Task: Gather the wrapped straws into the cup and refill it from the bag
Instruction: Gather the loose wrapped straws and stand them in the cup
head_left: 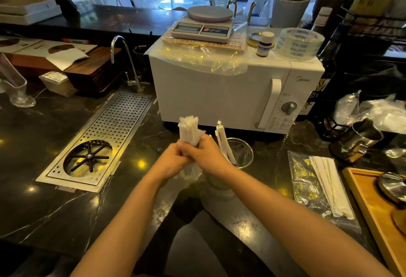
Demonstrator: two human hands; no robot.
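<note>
A bundle of wrapped straws is standing nearly upright at the centre of the view, its long axis running from the hands up toward 12 o'clock, the white paper tips fanning out at the top. The left hand and the right hand are both closing around the bundle's middle, fingers curled tight on it and the hands touching each other. Just beside them at 3 o'clock a clear cup is sitting on the dark marble counter, holding a few more wrapped straws that are leaning toward 11 o'clock. The cup's lower part is hiding behind the right forearm.

Further out at 3 o'clock a clear bag is lying flat, with white wrapped straws inside pointing roughly from 11 to 5 o'clock; any print on it is too glared to read.

At 12 o'clock a white microwave is standing close behind the hands, reading "Midea" near its dial. On top of it a kitchen scale, a small bottle with an unreadable label and a roll of clear tape with unclear blue lettering are resting.

At 9 o'clock a perforated steel drain tray is lying in the counter, with a tap behind it. At 4 o'clock a wooden tray is sitting beside the bag.
</note>
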